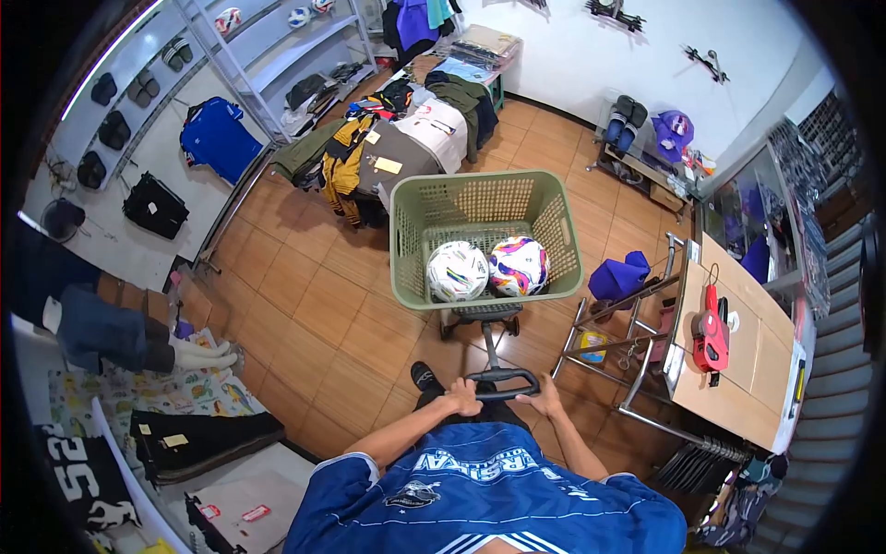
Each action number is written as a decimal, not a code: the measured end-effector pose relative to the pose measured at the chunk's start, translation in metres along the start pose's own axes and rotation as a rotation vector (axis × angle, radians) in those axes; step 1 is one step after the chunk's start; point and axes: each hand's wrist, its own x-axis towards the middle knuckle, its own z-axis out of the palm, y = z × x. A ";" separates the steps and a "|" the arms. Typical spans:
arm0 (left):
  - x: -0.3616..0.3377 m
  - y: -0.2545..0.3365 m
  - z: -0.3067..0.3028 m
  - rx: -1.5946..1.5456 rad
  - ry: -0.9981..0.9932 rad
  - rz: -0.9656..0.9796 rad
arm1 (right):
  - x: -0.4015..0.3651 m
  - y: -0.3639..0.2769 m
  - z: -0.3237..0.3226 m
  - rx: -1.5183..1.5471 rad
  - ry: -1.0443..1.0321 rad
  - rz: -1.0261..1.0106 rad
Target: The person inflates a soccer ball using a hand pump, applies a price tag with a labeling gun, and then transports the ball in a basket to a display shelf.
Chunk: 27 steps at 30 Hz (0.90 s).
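A green plastic basket (406, 222) on a small wheeled cart stands in front of me. Inside it lie a mostly white ball (458, 270) and, to its right, a white ball with purple and orange patches (519, 266). Below the basket a stem leads to the cart's black looped handle (506, 373). My left hand (463, 397) is closed at the handle's left side. At the right side of the same handle is my right hand (544, 397), its fingers curled onto the bar.
Clothes cover a table (498, 83) beyond the basket. At the right stands a board-topped table (748, 342) with a red tool (711, 337) and metal legs. Folded trousers (203, 443) lie on a surface at the left. A shelf rack (286, 55) is at the back left.
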 end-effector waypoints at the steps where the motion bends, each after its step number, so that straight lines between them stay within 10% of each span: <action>1: 0.007 -0.003 0.008 -0.022 -0.035 0.060 | 0.006 0.024 0.001 0.117 -0.010 0.103; 8: 0.052 0.034 0.039 -0.105 -0.117 0.457 | 0.013 0.020 -0.059 0.291 0.237 0.373; 17: 0.086 0.107 0.045 -0.174 0.003 0.434 | 0.147 0.082 -0.080 -0.335 0.587 -0.086; 27: 0.108 0.133 -0.036 -0.334 0.012 0.347 | 0.247 -0.038 -0.091 -0.176 0.216 0.097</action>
